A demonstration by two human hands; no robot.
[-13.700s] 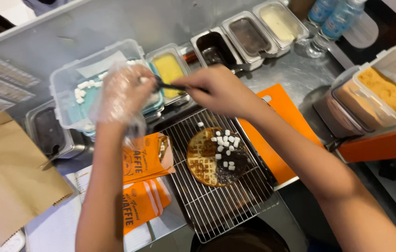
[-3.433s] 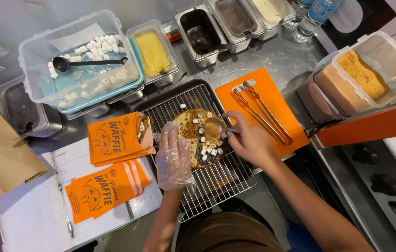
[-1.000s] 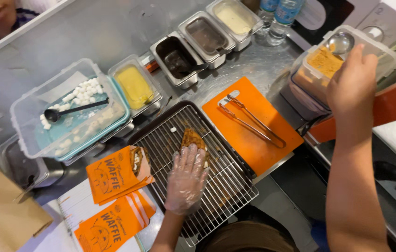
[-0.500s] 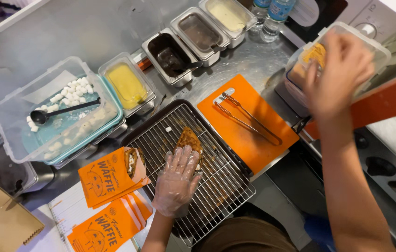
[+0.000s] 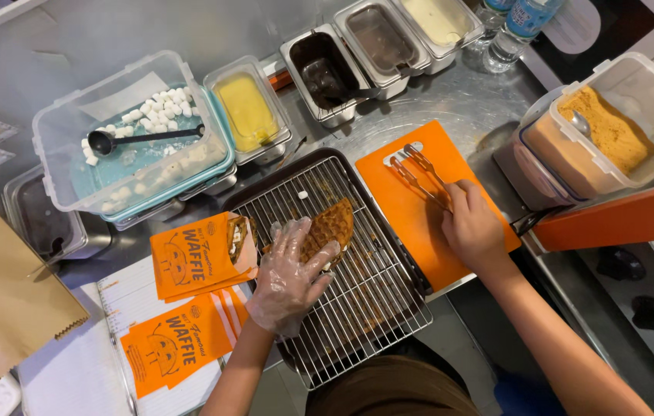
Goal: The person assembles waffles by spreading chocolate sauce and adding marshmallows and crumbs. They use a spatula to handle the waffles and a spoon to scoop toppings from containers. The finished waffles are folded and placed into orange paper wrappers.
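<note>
At the centre of the frame the gloved left hand (image 5: 290, 271) lies flat, fingers spread, on a folded waffle (image 5: 328, 226) resting on the wire rack (image 5: 357, 300). Right of it, the bare right hand (image 5: 471, 229) closes on metal tongs (image 5: 418, 171) lying on the orange board (image 5: 388, 192) on the table (image 5: 458, 100)

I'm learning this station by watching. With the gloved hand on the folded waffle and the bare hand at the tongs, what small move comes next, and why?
Probably close the right hand on the metal tongs and lift them off the orange board. The fingers already rest on their handle end, and the gloved left hand pins the folded waffle on the wire rack.
</note>
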